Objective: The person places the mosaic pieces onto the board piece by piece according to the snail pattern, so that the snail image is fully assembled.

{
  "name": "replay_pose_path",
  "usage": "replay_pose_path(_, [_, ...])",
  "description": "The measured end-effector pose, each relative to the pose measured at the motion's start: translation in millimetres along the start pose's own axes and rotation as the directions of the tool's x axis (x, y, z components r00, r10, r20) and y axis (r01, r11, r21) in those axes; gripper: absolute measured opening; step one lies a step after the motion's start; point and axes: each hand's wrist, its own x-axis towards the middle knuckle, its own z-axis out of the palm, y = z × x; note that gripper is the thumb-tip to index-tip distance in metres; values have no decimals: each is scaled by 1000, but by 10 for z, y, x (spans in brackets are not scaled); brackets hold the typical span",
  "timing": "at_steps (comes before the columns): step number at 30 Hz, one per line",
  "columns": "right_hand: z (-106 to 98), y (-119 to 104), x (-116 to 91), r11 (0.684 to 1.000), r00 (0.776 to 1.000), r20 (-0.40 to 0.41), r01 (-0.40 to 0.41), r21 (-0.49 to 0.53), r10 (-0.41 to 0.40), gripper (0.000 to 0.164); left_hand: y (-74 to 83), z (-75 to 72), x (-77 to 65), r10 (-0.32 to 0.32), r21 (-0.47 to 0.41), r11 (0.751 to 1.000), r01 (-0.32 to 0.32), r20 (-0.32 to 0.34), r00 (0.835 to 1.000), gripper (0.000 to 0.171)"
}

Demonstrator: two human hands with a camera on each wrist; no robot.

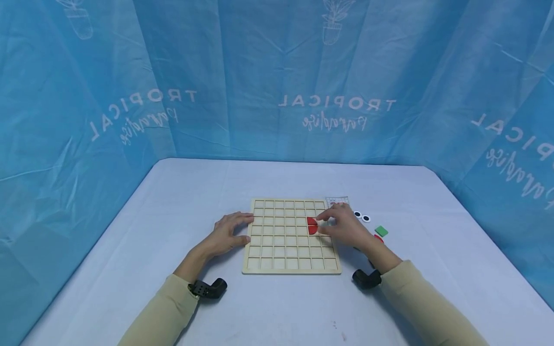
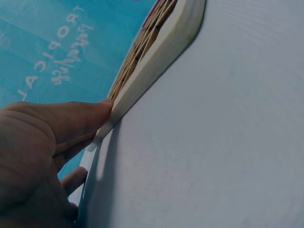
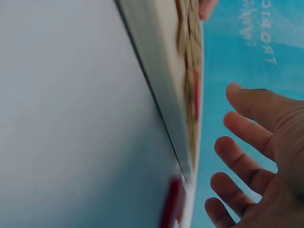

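Note:
A pale wooden grid board (image 1: 279, 239) lies on the white table. Two red quarter-round pieces (image 1: 312, 230) sit in neighbouring cells toward its right side, together forming a half disc. My left hand (image 1: 227, 234) rests along the board's left edge, its fingers and thumb extended. In the left wrist view, the thumb (image 2: 85, 118) touches the board's rim. My right hand (image 1: 344, 227) hovers over the right side of the board, fingertips close to the red pieces. Spread and holding nothing, its fingers (image 3: 242, 159) show in the right wrist view.
Right of the board lie two white-and-black round pieces (image 1: 366, 218), a green tile (image 1: 381, 231) and a red piece (image 1: 379, 238), with dark pieces partly hidden under the right forearm. A printed card (image 1: 337, 200) lies at the board's far right corner. A blue curtain (image 1: 277, 129) surrounds the table.

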Motion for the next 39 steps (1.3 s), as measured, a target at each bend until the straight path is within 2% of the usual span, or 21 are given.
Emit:
replay_pose_path(8, [-401, 242, -266, 994, 993, -41, -107, -18, 107, 34, -3, -14, 13, -8, 8, 1000, 8, -1, 1000, 56])
replay_pose_path(13, [-536, 412, -500, 988, 988, -54, -149, -50, 147, 35, -14, -5, 17, -16, 7, 1000, 16, -2, 1000, 56])
replay_pose_path(16, [-562, 507, -637, 984, 986, -46, -165, -63, 163, 35, -19, -3, 15, -10, 8, 1000, 10, -3, 1000, 56])
replay_pose_path(24, [-567, 722, -860, 986, 991, -37, -131, -106, 128, 34, -28, -5, 1, 9, 9, 1000, -9, -3, 1000, 56])
replay_pose_path(39, [-541, 826, -952, 982, 994, -36, -109, -155, 104, 28, -1, 1, 1, 0, -11, 1000, 1, 5, 1000, 56])
